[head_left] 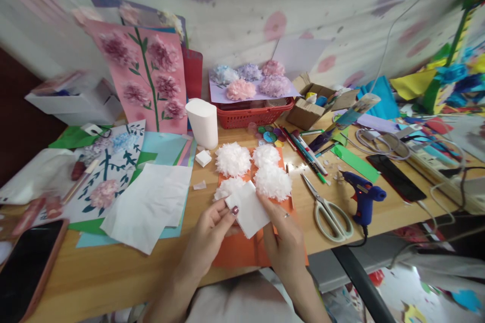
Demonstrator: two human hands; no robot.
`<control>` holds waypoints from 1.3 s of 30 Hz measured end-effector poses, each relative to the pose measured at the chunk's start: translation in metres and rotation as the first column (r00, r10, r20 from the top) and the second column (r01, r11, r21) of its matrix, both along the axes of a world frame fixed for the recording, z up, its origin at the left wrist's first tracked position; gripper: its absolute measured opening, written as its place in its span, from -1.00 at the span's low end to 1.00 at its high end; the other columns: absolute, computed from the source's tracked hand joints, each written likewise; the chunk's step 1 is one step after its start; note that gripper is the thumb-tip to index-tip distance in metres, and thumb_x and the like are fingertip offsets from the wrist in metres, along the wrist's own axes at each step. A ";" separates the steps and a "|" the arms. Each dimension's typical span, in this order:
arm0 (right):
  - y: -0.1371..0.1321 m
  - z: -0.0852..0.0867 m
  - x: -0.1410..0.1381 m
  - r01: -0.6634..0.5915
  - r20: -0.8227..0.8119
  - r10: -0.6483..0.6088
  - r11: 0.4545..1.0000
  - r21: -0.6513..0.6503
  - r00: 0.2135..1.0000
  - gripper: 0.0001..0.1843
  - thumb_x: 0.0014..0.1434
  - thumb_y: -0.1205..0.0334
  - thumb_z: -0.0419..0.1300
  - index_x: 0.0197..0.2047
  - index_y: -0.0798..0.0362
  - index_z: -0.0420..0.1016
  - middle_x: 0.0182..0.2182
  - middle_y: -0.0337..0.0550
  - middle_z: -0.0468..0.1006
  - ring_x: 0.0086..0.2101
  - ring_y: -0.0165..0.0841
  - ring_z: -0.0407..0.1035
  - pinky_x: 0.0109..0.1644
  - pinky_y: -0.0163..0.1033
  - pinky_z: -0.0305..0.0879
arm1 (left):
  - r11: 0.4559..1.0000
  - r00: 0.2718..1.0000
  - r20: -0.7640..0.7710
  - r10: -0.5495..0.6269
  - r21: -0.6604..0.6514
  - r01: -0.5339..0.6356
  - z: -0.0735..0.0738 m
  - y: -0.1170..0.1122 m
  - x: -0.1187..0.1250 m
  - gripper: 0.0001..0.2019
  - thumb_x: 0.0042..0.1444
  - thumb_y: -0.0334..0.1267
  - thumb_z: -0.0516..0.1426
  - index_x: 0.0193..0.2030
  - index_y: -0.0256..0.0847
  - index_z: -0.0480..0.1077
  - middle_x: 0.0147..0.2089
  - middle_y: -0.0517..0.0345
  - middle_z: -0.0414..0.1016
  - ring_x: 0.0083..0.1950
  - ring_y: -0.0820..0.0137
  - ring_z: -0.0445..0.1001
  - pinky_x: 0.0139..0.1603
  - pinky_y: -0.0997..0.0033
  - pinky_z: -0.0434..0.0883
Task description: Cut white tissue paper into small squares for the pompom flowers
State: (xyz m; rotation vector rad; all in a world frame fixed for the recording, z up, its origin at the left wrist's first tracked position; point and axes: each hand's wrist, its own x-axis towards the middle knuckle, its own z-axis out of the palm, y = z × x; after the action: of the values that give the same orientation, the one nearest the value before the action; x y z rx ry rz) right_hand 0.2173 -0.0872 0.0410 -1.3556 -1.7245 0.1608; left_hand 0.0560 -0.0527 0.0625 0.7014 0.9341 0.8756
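Head view, and straight to the fingers [226,222]: on the left hand [207,232] they're pinching a white paper square [248,210], thumb on top, dark polish on the nail! Over on the right hand [286,236], a ring on one finger, the fingers lie against the square's right edge; their undersides are hidden, so I can't tell whether they pinch it too. That square sits tilted between the two hands, above an orange card [242,252], its upper edge overlapping the nearest of four fluffy white flowers [234,159] grouped just beyond. Left of those, a small white stack [203,158] lies on the table [125,282], and right behind it a tall white roll [202,123] stands upright. Swing right: scissors [333,222], blades slightly parted, pointing away from the person, and beside them a blue glue gun [364,197]. Markers [308,154] fan out above the scissors, with a black phone [396,176] beyond the glue gun. Over to the left, a loose white sheet [147,207] covers part of the coloured papers, and another phone [32,267] lies at the near corner. And at the back, pastel flowers [241,89] crowd a lilac sheet on a red basket [246,118], while a pink card [151,75] with a flowering stem leans upright to its left!
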 end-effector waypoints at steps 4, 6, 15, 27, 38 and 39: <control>0.000 0.003 0.000 -0.013 -0.003 0.013 0.999 0.045 1.000 -0.21 0.21 0.65 -0.05 0.41 -0.14 0.24 -0.06 -0.08 0.66 -0.09 -0.30 0.57 -0.12 -0.28 0.52 | 1.000 0.999 0.037 -0.003 -0.004 0.003 0.004 0.001 0.001 -0.52 0.09 -0.04 0.34 0.11 -0.24 0.54 0.00 -0.13 0.67 0.03 0.14 0.62 -0.12 0.34 0.56; 0.000 0.005 0.000 -0.023 -0.002 0.023 0.998 0.054 1.000 -0.21 0.21 0.66 -0.06 0.39 -0.17 0.27 -0.06 -0.10 0.66 -0.07 -0.31 0.56 -0.10 -0.28 0.51 | 1.000 1.000 0.028 -0.004 -0.009 0.004 0.005 0.001 0.002 -0.52 0.07 -0.04 0.35 0.09 -0.25 0.55 -0.01 -0.14 0.67 0.04 0.12 0.62 -0.10 0.32 0.57; -0.003 0.006 0.001 -0.006 -0.008 0.006 0.999 0.045 1.000 -0.29 0.25 0.61 -0.01 0.35 -0.17 0.35 0.00 -0.09 0.64 -0.07 -0.32 0.56 -0.07 -0.29 0.51 | 1.000 0.998 0.051 -0.021 0.000 0.021 0.007 -0.001 0.004 -0.54 0.10 -0.06 0.33 0.10 -0.23 0.54 0.00 -0.11 0.67 0.07 0.12 0.61 -0.06 0.31 0.57; -0.003 0.008 -0.001 0.007 -0.004 -0.007 1.000 0.029 1.000 -0.35 0.29 0.58 0.00 0.29 -0.18 0.42 0.00 -0.08 0.66 -0.08 -0.29 0.58 -0.10 -0.26 0.53 | 1.000 0.999 0.038 -0.013 0.000 0.013 0.007 -0.001 0.004 -0.57 0.11 -0.11 0.32 0.09 -0.25 0.54 -0.01 -0.11 0.68 0.07 0.13 0.61 -0.04 0.30 0.57; -0.008 -0.003 -0.002 0.004 -0.379 -0.063 0.988 -0.156 0.923 -0.48 0.36 0.36 0.02 0.33 -0.13 0.33 0.11 -0.04 0.58 0.05 -0.23 0.52 0.03 -0.15 0.51 | 1.000 0.998 0.066 0.022 0.009 -0.023 0.002 -0.001 0.002 -0.56 0.15 -0.12 0.30 0.14 -0.25 0.52 -0.01 -0.11 0.68 0.06 0.13 0.61 0.02 0.26 0.54; -0.009 -0.004 -0.003 -0.014 -0.505 -0.090 0.980 -0.198 0.859 -0.53 0.38 0.27 0.02 0.32 -0.11 0.33 0.13 0.00 0.56 0.05 -0.20 0.52 0.02 -0.12 0.52 | 0.999 0.997 0.065 0.039 0.024 -0.041 0.001 -0.001 0.002 -0.56 0.17 -0.12 0.29 0.15 -0.24 0.51 -0.01 -0.10 0.68 0.07 0.13 0.60 0.04 0.26 0.52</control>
State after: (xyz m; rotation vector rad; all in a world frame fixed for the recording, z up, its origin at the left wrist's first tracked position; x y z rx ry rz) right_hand 0.2139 -0.0958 0.0371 -1.3333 -1.2509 0.6279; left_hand 0.0582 -0.0536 0.0630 0.6744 0.8835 0.9412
